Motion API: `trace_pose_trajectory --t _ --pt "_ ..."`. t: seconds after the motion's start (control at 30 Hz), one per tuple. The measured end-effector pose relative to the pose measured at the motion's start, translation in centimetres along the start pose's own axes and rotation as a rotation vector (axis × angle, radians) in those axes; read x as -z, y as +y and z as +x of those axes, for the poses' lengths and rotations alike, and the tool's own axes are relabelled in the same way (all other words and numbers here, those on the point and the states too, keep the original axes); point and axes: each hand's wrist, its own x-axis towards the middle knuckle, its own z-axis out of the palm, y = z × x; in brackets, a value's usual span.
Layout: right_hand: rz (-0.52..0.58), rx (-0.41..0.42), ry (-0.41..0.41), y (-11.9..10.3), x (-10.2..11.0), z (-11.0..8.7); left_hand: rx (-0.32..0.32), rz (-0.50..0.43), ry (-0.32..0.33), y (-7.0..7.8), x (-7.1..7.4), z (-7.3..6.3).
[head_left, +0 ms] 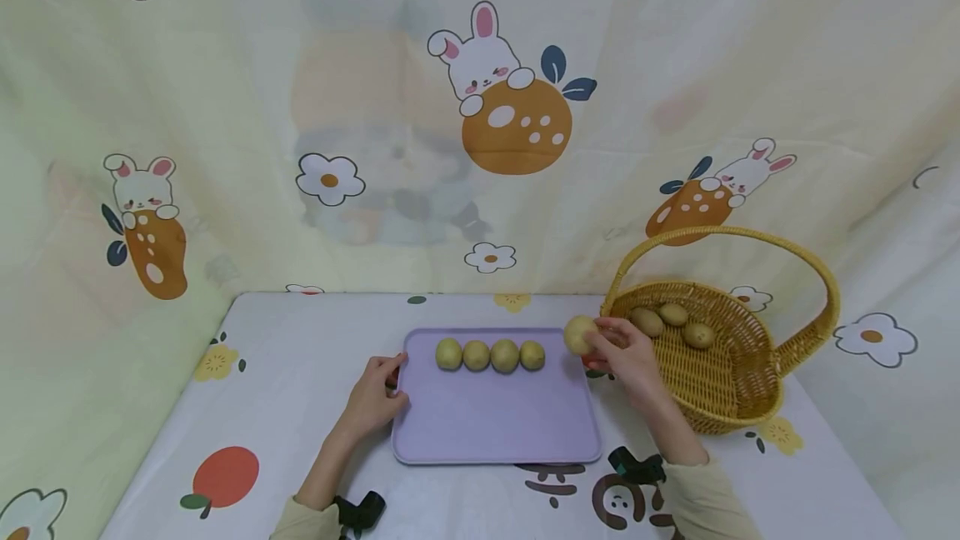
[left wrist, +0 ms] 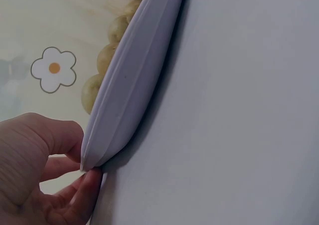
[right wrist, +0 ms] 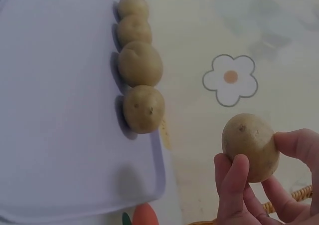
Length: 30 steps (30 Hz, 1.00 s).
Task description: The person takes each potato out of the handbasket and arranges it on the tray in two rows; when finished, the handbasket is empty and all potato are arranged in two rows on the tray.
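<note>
Row-laying, as judged: a potato [head_left: 579, 335] is pinched by the right hand's [head_left: 628, 354] curled fingers near the lilac tray's [head_left: 496, 419] corner, its height unclear; the tray's left rim is pinched by the left hand [head_left: 372, 398].
Lowering beside the four-potato row [head_left: 505, 356] would be called for; three more potatoes [head_left: 699, 336] lie in the wicker basket [head_left: 757, 369]. A printed tablecloth [head_left: 315, 340] is spread beneath, a printed curtain [head_left: 225, 65] hung behind.

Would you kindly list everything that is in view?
Backdrop: one, printed cream, behind
Tablecloth: one, printed white, before backdrop
Tray: one, lilac, on tablecloth
Basket: one, golden, right of tray
Row potatoes: four, tan, along tray's far side
Basket potatoes: three visible, tan, inside basket
Held potato: one, tan, in right hand
Wrist devices: two, black, at wrists
Sleeves: two, beige, on arms
Left hand: one, bare, gripping tray's left rim
Right hand: one, bare, pinching held potato
</note>
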Motion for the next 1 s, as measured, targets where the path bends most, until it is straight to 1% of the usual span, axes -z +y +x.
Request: trace_pose_trajectory --t 0.3,0.53,0.77,1.0 --pt "-0.076 0.025 -0.012 1.0 -1.2 0.1 0.007 -0.012 -0.006 0.0 0.0 0.0" --pt "-0.057 0.012 -0.034 1.6 -2.4 0.0 0.004 -0.011 0.0 -0.3 -0.2 0.1" --pt "-0.062 0.015 -0.051 1.6 -3.6 -0.4 0.001 -0.01 -0.004 -0.1 -0.1 0.1" --pt "-0.052 -0.009 -0.042 2.5 -4.9 -0.2 0.012 -0.016 -0.004 0.0 0.0 0.0"
